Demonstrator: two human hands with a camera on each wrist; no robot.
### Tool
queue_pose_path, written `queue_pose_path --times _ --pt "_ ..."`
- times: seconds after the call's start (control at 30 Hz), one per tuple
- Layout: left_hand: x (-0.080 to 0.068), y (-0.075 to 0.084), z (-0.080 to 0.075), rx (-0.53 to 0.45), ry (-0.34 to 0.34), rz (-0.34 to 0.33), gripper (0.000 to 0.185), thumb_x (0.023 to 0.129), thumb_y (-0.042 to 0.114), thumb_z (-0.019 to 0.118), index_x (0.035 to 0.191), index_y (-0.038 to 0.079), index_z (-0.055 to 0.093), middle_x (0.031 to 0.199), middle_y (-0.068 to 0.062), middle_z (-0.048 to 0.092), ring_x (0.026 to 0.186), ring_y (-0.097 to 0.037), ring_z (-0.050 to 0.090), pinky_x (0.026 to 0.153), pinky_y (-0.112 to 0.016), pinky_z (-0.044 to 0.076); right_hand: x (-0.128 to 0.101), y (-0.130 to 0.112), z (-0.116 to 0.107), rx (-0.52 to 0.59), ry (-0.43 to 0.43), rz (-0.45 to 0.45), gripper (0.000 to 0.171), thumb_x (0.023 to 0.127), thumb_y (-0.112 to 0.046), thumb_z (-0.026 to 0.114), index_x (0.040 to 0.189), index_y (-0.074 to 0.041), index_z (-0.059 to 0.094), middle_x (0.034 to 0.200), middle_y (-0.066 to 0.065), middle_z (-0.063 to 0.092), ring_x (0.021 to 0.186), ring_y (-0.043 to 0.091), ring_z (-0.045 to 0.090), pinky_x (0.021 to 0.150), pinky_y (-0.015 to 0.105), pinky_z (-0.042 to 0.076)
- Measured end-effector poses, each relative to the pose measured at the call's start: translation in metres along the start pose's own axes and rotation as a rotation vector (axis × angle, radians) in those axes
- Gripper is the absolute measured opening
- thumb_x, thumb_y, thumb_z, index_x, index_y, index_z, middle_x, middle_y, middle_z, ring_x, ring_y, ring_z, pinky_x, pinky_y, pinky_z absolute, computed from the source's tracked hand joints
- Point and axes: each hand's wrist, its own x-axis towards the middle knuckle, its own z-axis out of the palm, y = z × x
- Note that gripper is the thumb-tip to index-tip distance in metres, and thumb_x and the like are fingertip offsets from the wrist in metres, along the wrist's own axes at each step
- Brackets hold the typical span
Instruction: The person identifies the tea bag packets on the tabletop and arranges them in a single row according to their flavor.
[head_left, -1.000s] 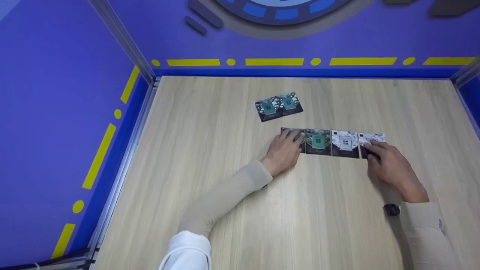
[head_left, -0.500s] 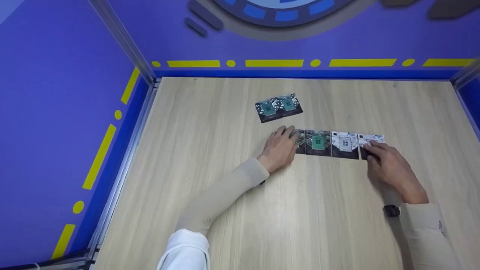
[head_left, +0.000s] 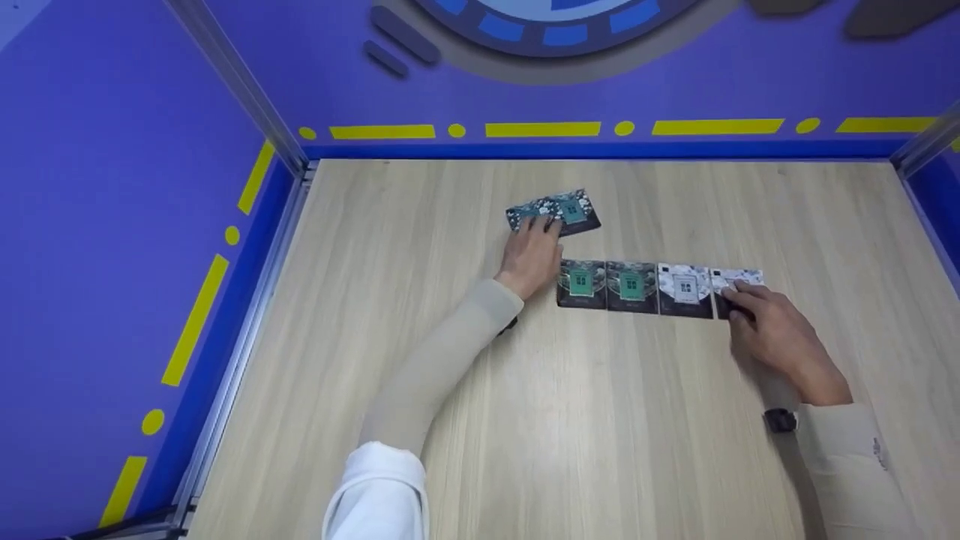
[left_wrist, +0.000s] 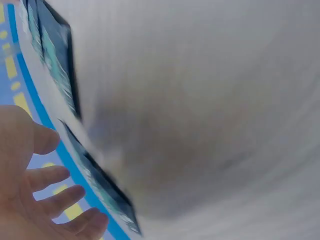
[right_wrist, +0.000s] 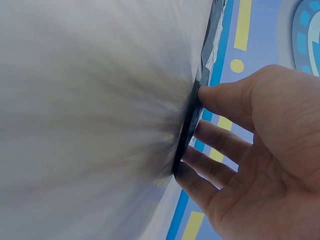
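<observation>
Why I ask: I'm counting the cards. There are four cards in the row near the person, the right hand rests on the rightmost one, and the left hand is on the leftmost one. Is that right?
Not quite. The row of four cards is there, and the right hand rests on the rightmost card, but the left hand is not on the leftmost one: in the head view it touches the separate overlapping pair of cards farther back.

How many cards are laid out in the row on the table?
4: two green-centred cards at the left end, a white card next, and a last card partly under the right hand. Separate overlapped cards lie behind.
</observation>
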Motion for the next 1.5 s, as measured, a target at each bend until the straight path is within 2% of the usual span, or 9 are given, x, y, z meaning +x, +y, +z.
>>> queue_pose_path --times 0.3,0.5,0.8,1.03,1.5 --pt "0.024 -0.01 0.003 -0.017 0.022 -0.115 0.049 0.113 0.032 0.05 0.157 0.013 0.052 0.161 -0.011 0.049 0.151 -0.033 0.045 0.123 -0.045 0.044 0.001 0.001 -0.001 -0.006 0.051 -0.068 0.043 0.105 -0.004 0.056 0.145 0.011 0.058 0.154 0.037 0.047 0.14 0.062 0.042 0.11 0.078 0.037" --pt "0.028 -0.011 0.008 -0.027 0.028 -0.153 0.049 0.113 0.033 0.048 0.157 0.011 0.051 0.159 -0.011 0.049 0.148 -0.031 0.047 0.119 -0.042 0.048 0.001 0.002 0.0 -0.004 0.049 -0.059 0.043 0.105 -0.005 0.057 0.146 0.01 0.058 0.155 0.037 0.047 0.141 0.062 0.042 0.11 0.078 0.037" --pt "0.026 -0.013 0.016 -0.035 0.006 -0.156 0.049 0.114 0.033 0.046 0.158 0.011 0.051 0.161 -0.011 0.047 0.151 -0.033 0.044 0.119 -0.042 0.048 0.0 0.002 0.001 -0.01 0.051 -0.074 0.042 0.104 -0.003 0.058 0.144 0.01 0.059 0.153 0.038 0.048 0.139 0.063 0.043 0.109 0.078 0.037" --pt "0.025 -0.016 0.017 -0.036 0.0 -0.157 0.05 0.113 0.035 0.046 0.157 0.012 0.052 0.162 -0.011 0.048 0.151 -0.035 0.044 0.121 -0.044 0.046 0.001 0.002 0.001 -0.003 0.063 -0.091 0.042 0.104 -0.004 0.058 0.144 0.01 0.059 0.153 0.037 0.049 0.138 0.062 0.044 0.109 0.078 0.038" --pt "0.027 -0.015 0.018 -0.011 -0.027 -0.154 0.05 0.114 0.036 0.044 0.157 0.011 0.053 0.161 -0.012 0.048 0.151 -0.034 0.044 0.118 -0.043 0.049 0.0 0.002 0.001 -0.015 0.038 -0.059 0.044 0.105 -0.004 0.057 0.146 0.01 0.057 0.155 0.037 0.046 0.141 0.062 0.041 0.111 0.078 0.036"
